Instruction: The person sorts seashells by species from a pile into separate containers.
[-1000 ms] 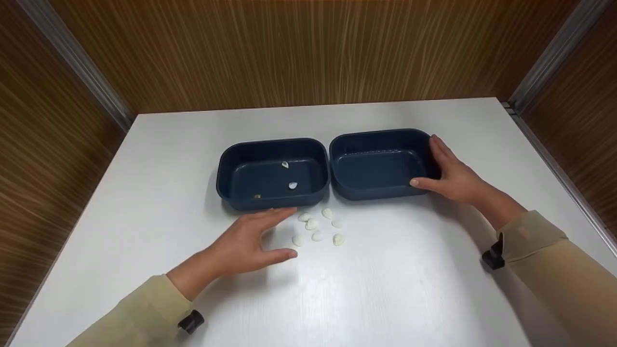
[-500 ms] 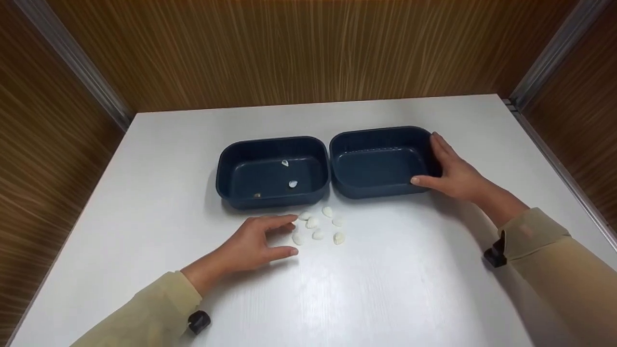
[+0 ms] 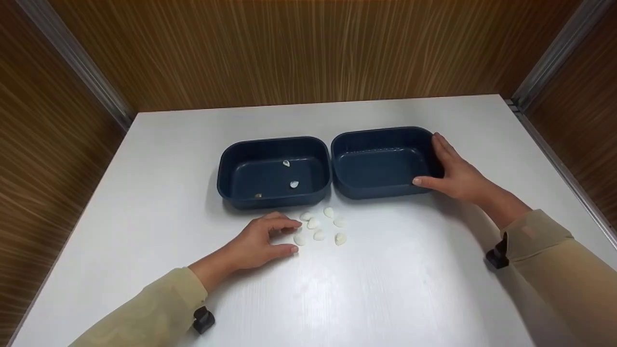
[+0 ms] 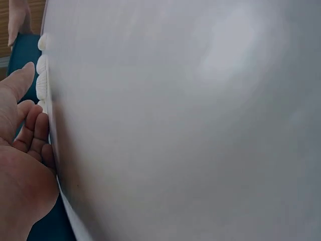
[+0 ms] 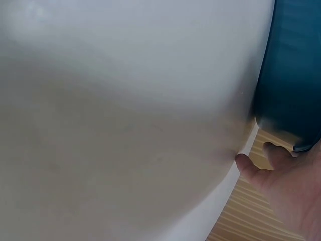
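While the left hand [image 3: 258, 246] lies low over the smooth white tabletop [image 3: 376, 289], its thumb and forefinger stand apart and pinch nothing that shows; the tips are just beside the small, whitish, ribbed seashells [image 3: 313, 223], and whether they touch the nearest one cannot be told. Seven of these shells are visible in a loose cluster on the tabletop, in front of the dark blue, rounded rectangular left box [image 3: 279, 202] and the gap beside it; inside that box lie two pale, drop-shaped shells [image 3: 294, 184], well apart, and a tiny brownish piece [image 3: 258, 195] near the front wall. To the right, a matching dark blue right box [image 3: 381, 193] stands end to end with the left one, so close that contact cannot be judged; the right hand [image 3: 455, 178] is spread across its far right end, thumb at the near rim and fingers along the back corner. Both forearms wear pale khaki cloth sleeves [image 3: 554, 255], with small black devices [image 3: 203, 319] at the cuffs; wood-grain brown panels [image 3: 318, 53] enclose the tabletop.
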`<act>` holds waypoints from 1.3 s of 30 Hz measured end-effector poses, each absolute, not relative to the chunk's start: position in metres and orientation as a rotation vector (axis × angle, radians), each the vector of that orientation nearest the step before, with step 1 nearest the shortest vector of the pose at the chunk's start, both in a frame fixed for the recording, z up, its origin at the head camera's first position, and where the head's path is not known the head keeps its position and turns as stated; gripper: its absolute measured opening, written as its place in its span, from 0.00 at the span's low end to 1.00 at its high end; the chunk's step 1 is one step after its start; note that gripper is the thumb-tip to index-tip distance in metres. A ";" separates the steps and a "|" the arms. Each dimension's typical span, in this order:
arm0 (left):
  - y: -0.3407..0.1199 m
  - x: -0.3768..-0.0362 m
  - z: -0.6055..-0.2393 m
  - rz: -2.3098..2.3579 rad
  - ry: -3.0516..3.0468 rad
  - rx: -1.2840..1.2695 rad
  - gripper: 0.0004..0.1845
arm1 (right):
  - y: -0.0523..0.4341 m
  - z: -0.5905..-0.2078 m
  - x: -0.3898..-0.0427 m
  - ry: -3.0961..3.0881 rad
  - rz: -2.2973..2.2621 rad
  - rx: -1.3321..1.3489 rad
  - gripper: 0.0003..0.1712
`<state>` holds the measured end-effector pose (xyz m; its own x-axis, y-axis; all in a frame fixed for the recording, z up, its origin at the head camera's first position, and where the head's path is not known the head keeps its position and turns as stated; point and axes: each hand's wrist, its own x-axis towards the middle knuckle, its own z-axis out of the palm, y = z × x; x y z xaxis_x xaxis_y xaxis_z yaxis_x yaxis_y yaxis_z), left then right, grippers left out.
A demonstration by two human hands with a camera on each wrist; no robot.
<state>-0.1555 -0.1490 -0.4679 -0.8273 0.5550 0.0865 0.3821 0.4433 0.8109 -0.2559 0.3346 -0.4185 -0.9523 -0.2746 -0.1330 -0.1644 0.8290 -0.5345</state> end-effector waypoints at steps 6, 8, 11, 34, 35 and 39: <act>-0.147 -0.157 -0.470 1.302 2.518 0.831 0.24 | 0.334 -0.419 -0.257 2.811 -0.803 -0.348 0.69; -0.147 -0.157 -0.471 1.283 2.529 0.835 0.24 | 0.334 -0.420 -0.257 2.807 -0.803 -0.343 0.70; -0.147 -0.156 -0.472 1.258 2.555 0.831 0.22 | 0.333 -0.420 -0.257 2.801 -0.807 -0.335 0.70; -0.138 -0.149 -0.474 1.269 2.589 0.766 0.10 | 0.334 -0.422 -0.253 2.802 -0.821 -0.338 0.70; -0.138 -0.148 -0.474 1.273 2.589 0.763 0.10 | 0.334 -0.422 -0.253 2.801 -0.821 -0.335 0.70; -0.136 -0.151 -0.471 1.302 2.586 0.801 0.09 | 0.335 -0.419 -0.253 2.802 -0.819 -0.333 0.70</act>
<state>-0.1505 -0.1359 -0.4712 -0.8491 0.5162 0.1121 0.3976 0.4849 0.7790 -0.2532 0.3349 -0.4185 -0.9541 -0.2701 -0.1297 -0.1577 0.8208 -0.5490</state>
